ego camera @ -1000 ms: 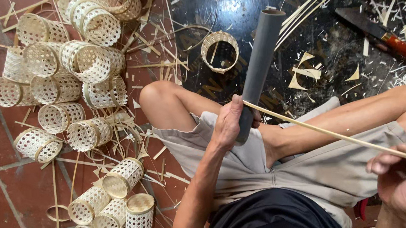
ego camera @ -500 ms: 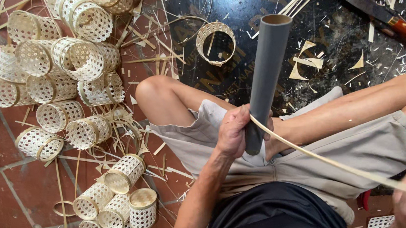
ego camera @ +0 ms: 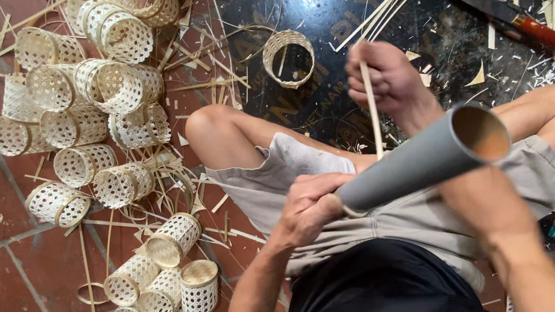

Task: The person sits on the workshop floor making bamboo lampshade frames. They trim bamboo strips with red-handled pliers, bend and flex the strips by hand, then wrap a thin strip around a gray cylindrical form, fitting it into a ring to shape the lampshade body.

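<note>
My left hand (ego camera: 308, 206) grips the lower end of a grey plastic tube (ego camera: 423, 161), which lies tilted across my lap with its open mouth up to the right. My right hand (ego camera: 387, 81) is raised above the tube and pinches a thin bamboo strip (ego camera: 372, 112) that runs down to the tube near my left hand. I sit on the floor with bent bare knees and grey shorts.
Several small woven bamboo cylinder baskets (ego camera: 107, 83) are piled at the left on red tiles (ego camera: 9, 263), more by my left knee (ego camera: 168, 277). A woven ring (ego camera: 288, 56), loose bamboo strips (ego camera: 391, 2) and a red-handled knife (ego camera: 511, 15) lie on a dark mat.
My right hand has swung from the lower right up over the tube, bringing the strip upright. The tube has tipped from nearly upright to lying rightward.
</note>
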